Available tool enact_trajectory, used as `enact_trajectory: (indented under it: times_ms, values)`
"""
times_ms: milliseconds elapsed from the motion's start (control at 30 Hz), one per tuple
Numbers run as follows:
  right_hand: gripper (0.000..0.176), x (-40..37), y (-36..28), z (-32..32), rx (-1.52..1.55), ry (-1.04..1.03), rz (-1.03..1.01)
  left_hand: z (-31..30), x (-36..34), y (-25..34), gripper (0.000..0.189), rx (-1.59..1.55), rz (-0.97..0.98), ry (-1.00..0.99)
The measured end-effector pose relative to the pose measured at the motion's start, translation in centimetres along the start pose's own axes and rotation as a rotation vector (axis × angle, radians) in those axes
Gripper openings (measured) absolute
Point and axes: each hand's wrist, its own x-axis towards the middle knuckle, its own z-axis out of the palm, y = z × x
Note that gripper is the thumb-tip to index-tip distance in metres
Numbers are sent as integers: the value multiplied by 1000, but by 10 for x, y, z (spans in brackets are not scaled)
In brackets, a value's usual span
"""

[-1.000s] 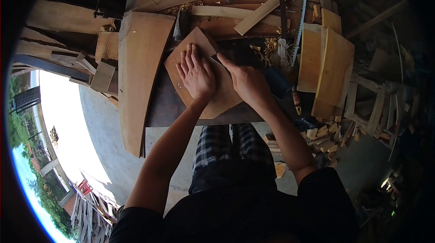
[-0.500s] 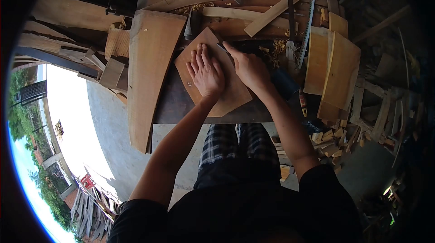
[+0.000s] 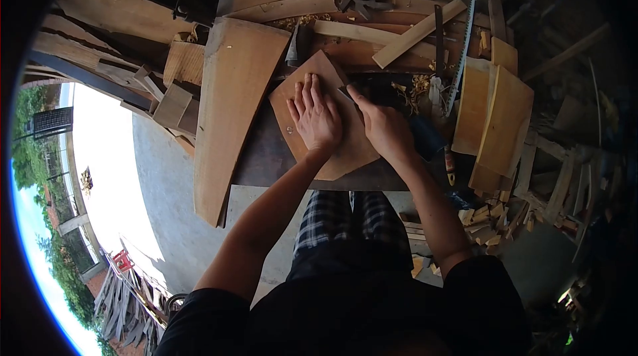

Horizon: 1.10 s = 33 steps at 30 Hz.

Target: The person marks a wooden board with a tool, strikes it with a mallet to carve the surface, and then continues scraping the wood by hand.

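Subject wears a black short-sleeved shirt (image 3: 359, 309) at 6 o'clock, sleeves ending above the elbows, dark plaid trousers (image 3: 332, 223) with pale grid lines toward 12 o'clock; left hand (image 3: 318, 117), right hand (image 3: 387, 131) bare.

The left hand (image 3: 318, 117) lay flat, fingers together, on a small panel (image 3: 345, 157) that sat on the dark bench (image 3: 262, 157). The right hand (image 3: 387, 129) rested just beside it at the panel's right edge, forefinger stretched out along that edge; whether it gripped anything I couldn't tell. A long board (image 3: 232, 103) lay left of the panel, a saw (image 3: 462, 57) and curved boards (image 3: 498, 117) to the right, shavings (image 3: 415, 84) between.
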Motion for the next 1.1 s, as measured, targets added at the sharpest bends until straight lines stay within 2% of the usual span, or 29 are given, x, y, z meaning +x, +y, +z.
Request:
enact_trajectory:
  times_ms: [133, 300, 500, 633, 733, 867, 1000, 1033, 1100]
  values:
    - [48, 23, -2, 0, -36, -35, 22, 2, 5, -2, 57, 10, 35, 32]
    - [46, -19, 3, -1, -70, -10, 6, 4, 4, -2, 56, 8, 33, 49]
    - [47, 19, 2, 8, -90, 39, 6, 6, 0, -1, 56, 60, 25, 39]
    - [45, -17, 5, 5, -73, -11, 12, 5, 4, -2, 56, 54, 28, 54]
    - [45, -13, 0, 2, -49, 20, 22, 8, -7, -4, 55, 34, 20, 33]
    - [45, 51, 2, 15, -19, 55, 2, 5, -1, -2, 55, 60, 28, 53]
    - [48, 5, 6, 3, -60, -28, 21, 6, 2, 0, 54, 35, 28, 57]
    - [49, 0, 14, 10, -21, 41, -31, 5, 0, 0, 55, 39, 19, 45]
    - [48, 12, 3, 8, -9, -12, 22, 5, -7, -4, 54, 56, 22, 35]
